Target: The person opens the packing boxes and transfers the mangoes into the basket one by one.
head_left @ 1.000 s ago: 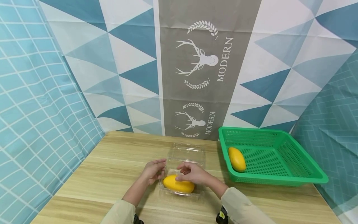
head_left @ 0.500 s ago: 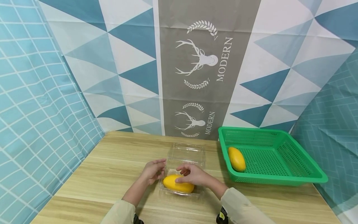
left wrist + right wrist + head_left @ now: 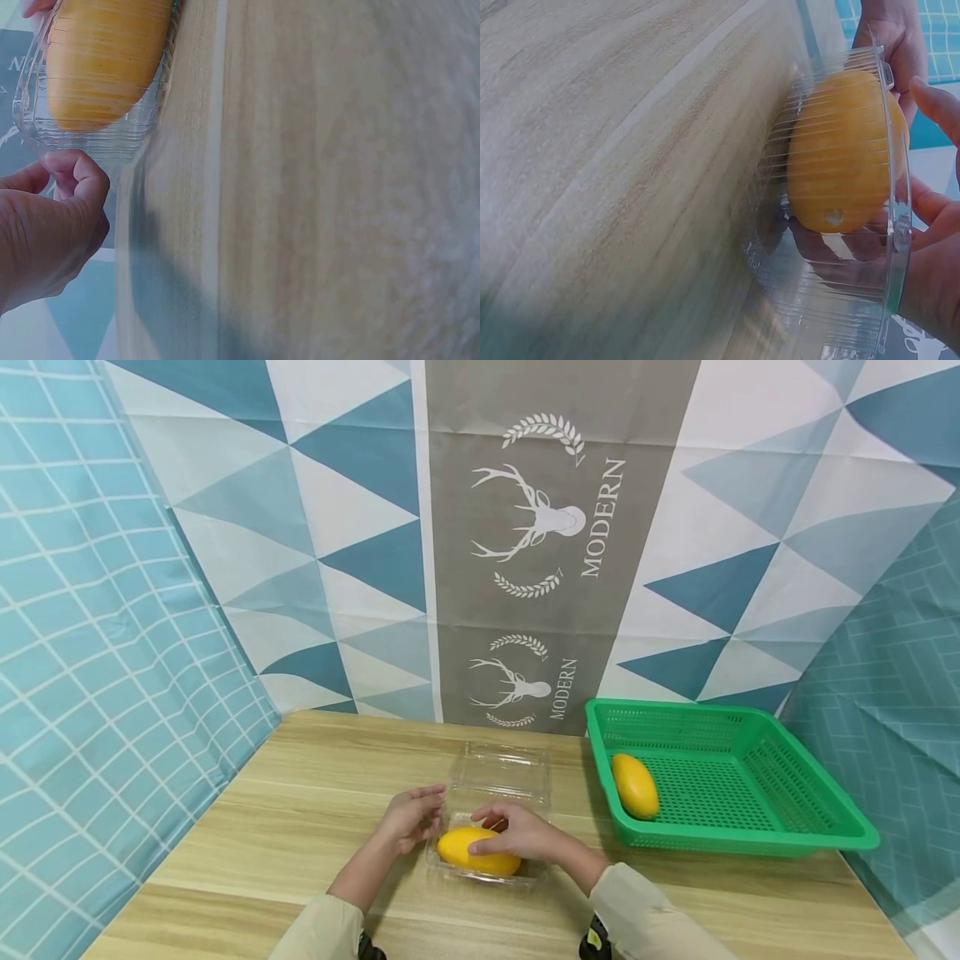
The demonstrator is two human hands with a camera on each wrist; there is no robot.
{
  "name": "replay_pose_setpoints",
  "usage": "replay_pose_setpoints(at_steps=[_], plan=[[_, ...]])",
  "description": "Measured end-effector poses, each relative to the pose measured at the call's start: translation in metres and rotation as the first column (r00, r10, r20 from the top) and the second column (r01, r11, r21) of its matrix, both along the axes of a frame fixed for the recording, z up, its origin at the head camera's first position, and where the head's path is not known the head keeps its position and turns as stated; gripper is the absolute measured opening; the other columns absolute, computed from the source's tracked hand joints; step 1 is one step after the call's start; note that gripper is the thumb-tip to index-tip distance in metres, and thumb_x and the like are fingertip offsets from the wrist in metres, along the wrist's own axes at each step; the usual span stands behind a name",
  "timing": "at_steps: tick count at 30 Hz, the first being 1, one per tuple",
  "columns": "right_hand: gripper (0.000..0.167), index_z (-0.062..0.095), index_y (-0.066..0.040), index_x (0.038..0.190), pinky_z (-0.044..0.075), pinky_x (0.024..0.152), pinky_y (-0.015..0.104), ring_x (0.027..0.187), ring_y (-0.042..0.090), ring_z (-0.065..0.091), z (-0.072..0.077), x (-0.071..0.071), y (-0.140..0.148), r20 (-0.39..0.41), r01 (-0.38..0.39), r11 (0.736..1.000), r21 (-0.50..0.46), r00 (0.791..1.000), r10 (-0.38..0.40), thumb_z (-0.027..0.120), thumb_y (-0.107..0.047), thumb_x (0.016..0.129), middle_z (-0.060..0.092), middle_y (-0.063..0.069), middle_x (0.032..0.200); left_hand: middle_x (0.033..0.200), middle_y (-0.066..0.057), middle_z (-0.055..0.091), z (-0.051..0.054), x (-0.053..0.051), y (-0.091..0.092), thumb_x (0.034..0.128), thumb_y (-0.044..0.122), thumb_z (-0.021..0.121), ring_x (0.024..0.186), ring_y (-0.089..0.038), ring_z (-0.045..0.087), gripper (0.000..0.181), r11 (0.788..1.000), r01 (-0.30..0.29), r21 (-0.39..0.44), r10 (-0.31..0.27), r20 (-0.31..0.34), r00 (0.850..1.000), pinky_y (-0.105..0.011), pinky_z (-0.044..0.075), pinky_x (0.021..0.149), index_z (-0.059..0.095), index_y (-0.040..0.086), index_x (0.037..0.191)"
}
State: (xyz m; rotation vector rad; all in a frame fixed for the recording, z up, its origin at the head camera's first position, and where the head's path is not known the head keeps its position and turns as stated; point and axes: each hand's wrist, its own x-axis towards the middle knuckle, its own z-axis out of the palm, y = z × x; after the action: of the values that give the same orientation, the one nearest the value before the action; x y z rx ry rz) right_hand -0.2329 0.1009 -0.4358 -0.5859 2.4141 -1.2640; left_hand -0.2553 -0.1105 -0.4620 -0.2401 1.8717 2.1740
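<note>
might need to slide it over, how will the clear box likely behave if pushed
The box probably flexes, since its plastic looks thin and ribbed. It likely slides without tipping, the fruit lying low inside. The open lid behind might flap or drag.

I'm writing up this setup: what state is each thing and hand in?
Clear container: open
Lid: folded back
Yellow fruit: lying in the container
Green basket: upright, uncovered
Second fruit: lying in the basket
Left hand: at container's left end, grip unclear
Right hand: over yellow fruit, grip unclear
</note>
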Motion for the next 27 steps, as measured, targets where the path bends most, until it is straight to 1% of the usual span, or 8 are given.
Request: replay_pose_setpoints(at_steps=[9,17,27], plan=[[0.053,0.06,-0.01,0.121,0.048,0.084,0.036,0.097,0.018,0.055,-0.0003,0.0021,-0.001,0.01,-0.028,0.999,0.018,1.0,0.028,0.076,-0.034,0.076,0.06,0.005,0.109,0.08,-0.002,0.053,0.0003,0.0001,0.0004,0.0912,0.009,0.056,0.068,-0.008,0.049,0.038,1.0,-0.003,-0.004,0.003,-0.003,1.0,-0.015,0.046,0.057,0.051,-0.006,0.126],[0.055,0.059,-0.012,0.122,0.047,0.081,0.032,0.095,0.016,0.053,-0.0014,0.0033,-0.0019,0.008,-0.044,0.999,0.032,0.999,0.044,0.077,-0.035,0.075,0.06,0.001,0.108,0.083,-0.002,0.053,0.0009,0.0016,-0.0003,0.0915,0.011,0.057,0.07,-0.008,0.049,0.04,1.0,0.013,-0.008,-0.013,-0.005,1.0,-0.014,0.046,0.059,0.05,-0.006,0.127],[0.06,0.055,-0.011,0.126,0.047,0.079,0.027,0.092,0.013,0.053,-0.0033,0.0046,-0.0037,-0.004,-0.084,0.996,0.035,0.996,0.084,0.078,-0.034,0.075,0.06,0.001,0.107,0.083,-0.002,0.053,0.002,0.0025,-0.0005,0.0915,0.011,0.056,0.071,-0.008,0.049,0.04,1.0,0.016,-0.011,-0.016,-0.012,1.0,-0.014,0.046,0.059,0.05,-0.006,0.128]])
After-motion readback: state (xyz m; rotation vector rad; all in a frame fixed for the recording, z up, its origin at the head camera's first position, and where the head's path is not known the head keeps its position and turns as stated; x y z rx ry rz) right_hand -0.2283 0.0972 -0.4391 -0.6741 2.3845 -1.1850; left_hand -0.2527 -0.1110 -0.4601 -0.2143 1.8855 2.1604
